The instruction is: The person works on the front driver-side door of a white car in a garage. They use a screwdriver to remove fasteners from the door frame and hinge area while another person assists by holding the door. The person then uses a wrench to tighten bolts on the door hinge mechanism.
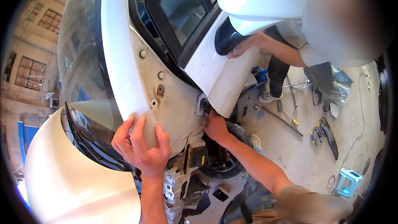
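Observation:
My left hand (143, 147) rests its spread fingertips on the white pillar (120, 58) beside the windshield (81, 70). My right hand (214, 126) reaches to the door hinge (202, 105) at the lower front corner of the white door (219, 91). Its fingertips are hidden in the gap there. Bare body metal with round holes (166, 112) lies between my hands. A co-worker's hand (240, 49) is on the door by its black mirror housing (226, 37).
The white hood (70, 174) is at lower left, the exposed wheel (232, 164) below the door. On the floor (306, 161) lie several tools, a long rod (277, 120) and a tool set (321, 135). A blue stool (347, 182) stands right. The co-worker (311, 54) leans over the door.

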Tool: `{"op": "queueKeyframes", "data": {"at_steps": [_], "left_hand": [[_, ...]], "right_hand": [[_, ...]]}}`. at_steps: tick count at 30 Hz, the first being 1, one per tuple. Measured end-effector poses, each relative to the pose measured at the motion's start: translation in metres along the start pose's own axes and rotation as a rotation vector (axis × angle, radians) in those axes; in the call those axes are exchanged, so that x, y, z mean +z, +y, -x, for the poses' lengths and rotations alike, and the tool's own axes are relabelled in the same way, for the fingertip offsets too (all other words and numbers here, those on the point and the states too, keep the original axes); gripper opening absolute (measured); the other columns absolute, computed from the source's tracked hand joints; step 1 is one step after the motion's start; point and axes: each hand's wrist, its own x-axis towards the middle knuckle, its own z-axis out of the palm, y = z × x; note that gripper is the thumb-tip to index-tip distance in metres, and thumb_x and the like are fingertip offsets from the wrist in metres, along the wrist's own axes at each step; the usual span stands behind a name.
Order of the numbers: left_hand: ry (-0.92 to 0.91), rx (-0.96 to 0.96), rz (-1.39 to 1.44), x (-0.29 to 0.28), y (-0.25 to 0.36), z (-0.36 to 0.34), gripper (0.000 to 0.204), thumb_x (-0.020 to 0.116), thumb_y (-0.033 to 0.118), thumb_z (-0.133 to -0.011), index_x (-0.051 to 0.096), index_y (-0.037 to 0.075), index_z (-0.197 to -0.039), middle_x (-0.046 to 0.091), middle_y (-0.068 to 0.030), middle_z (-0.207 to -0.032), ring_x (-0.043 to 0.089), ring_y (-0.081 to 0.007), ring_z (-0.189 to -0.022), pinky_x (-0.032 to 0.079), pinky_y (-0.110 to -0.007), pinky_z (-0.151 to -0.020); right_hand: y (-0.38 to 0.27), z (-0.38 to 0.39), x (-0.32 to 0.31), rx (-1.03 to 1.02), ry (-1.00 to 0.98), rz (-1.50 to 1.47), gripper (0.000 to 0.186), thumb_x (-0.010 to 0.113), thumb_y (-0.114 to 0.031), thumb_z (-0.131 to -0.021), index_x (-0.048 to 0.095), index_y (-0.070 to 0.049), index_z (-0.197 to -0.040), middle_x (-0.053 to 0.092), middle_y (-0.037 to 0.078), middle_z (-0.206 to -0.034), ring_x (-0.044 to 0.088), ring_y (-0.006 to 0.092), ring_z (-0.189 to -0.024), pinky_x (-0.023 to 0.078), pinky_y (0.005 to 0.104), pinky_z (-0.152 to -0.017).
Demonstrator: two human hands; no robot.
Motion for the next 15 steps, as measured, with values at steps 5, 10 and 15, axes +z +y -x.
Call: {"op": "queueKeyframes", "data": {"at_steps": [5, 10, 15], "left_hand": [[-0.019, -0.013, -0.004, -0.001, 0.005, 0.001, 0.038, 0.074, 0.01, -0.073, 0.066, 0.003, -0.11, 0.058, -0.0161, -0.118, 0.054, -0.0323, -0.105, 0.046, -0.041, -0.088], [-0.021, 0.003, -0.018, -0.001, 0.003, -0.002, 0.039, 0.074, 0.008, -0.074, 0.066, 0.002, -0.112, 0.058, -0.0163, -0.12, 0.055, -0.0325, -0.107, 0.045, -0.042, -0.092], [-0.038, -0.044, 0.017, -0.003, 0.002, 0.003, 0.039, 0.074, 0.007, -0.074, 0.065, 0.003, -0.112, 0.058, -0.0165, -0.121, 0.055, -0.0331, -0.107, 0.044, -0.043, -0.093]], "right_hand": [[-0.008, 0.008, 0.006, 0.136, -0.029, -0.145, 0.031, 0.054, -0.014, -0.096, 0.044, 0.007, -0.117, 0.062, 0.035, -0.079, 0.061, 0.0544, -0.081, 0.048, 0.0582, -0.069], [-0.042, 0.02, -0.002, 0.279, -0.052, -0.426, 0.03, 0.046, -0.021, -0.102, 0.043, 0.007, -0.113, 0.061, 0.036, -0.081, 0.059, 0.0559, -0.087, 0.044, 0.0581, -0.071], [-0.03, 0.018, -0.015, 0.403, -0.137, -0.406, 0.028, 0.049, -0.02, -0.102, 0.046, 0.003, -0.118, 0.06, 0.037, -0.1, 0.057, 0.0552, -0.101, 0.048, 0.0502, -0.084]]}}
